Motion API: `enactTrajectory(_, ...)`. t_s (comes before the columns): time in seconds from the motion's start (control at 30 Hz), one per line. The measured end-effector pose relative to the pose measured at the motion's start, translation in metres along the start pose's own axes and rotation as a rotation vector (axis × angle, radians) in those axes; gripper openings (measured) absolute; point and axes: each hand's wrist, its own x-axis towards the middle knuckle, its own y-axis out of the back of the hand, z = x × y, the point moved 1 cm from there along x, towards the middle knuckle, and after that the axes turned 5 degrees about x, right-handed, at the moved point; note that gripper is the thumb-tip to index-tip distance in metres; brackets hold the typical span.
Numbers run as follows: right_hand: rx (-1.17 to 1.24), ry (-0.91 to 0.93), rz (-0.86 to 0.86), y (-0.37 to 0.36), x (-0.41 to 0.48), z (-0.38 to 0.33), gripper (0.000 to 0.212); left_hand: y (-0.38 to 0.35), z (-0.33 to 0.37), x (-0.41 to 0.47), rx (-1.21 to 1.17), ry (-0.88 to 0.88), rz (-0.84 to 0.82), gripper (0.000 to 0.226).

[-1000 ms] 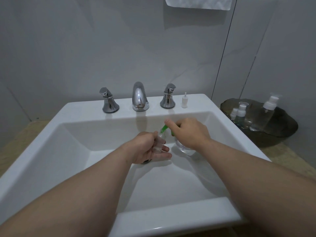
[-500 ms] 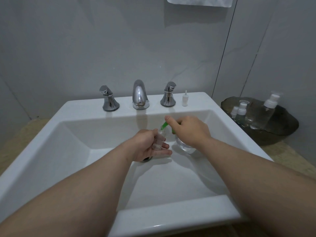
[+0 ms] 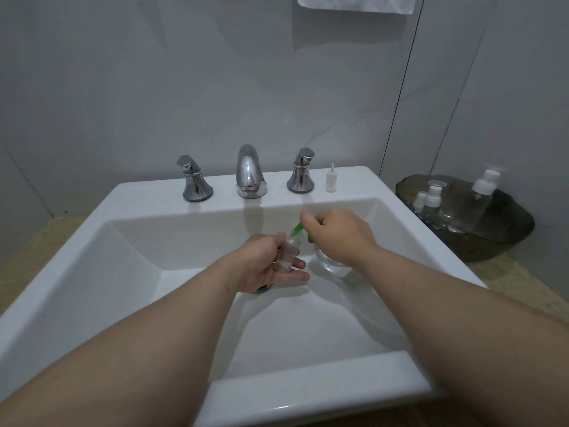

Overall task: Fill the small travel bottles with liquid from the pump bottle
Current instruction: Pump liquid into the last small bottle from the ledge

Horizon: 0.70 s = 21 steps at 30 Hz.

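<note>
Over the basin of the white sink (image 3: 308,392), just above the drain, the left hand (image 3: 264,260) held the small travel bottle (image 3: 288,252). Its thumb and upper fingers were curled round the clear body, while the two lowest fingers lay straight out under the base. The bottle leaned a little, mouth upward and to the right.

The right hand (image 3: 338,235) was closed over the top of the pump bottle (image 3: 331,263), fingers bunched on the pump head with the forefinger uppermost. The clear, rounded body showed below the palm, just beside the left fingertips (whether it stood on the basin floor could not be told). The green spout (image 3: 297,228) stuck out from under the right fingers and met the travel bottle's mouth; touching or just above, I could not tell.

On the ledge behind stood a chrome faucet (image 3: 250,171) between two handles (image 3: 193,178), and a small white cap (image 3: 331,178) at the right. On the desk (image 3: 508,282) to the right, a dark tray (image 3: 492,245) held more clear bottles (image 3: 431,201) with white tops.
</note>
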Motion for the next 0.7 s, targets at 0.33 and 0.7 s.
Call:
enactTrajectory(0.33,-0.001,-0.01,-0.012,0.0014,-0.0011,-0.0019,0.06,-0.0001,0.0003,-0.0017,0.002,-0.003,-0.003,0.048)
enactTrajectory(0.7,0.014,0.007,-0.01,0.0024,-0.0015,-0.0021,0.056,-0.001,0.0038,-0.0017,0.038,-0.029,-0.044,0.059)
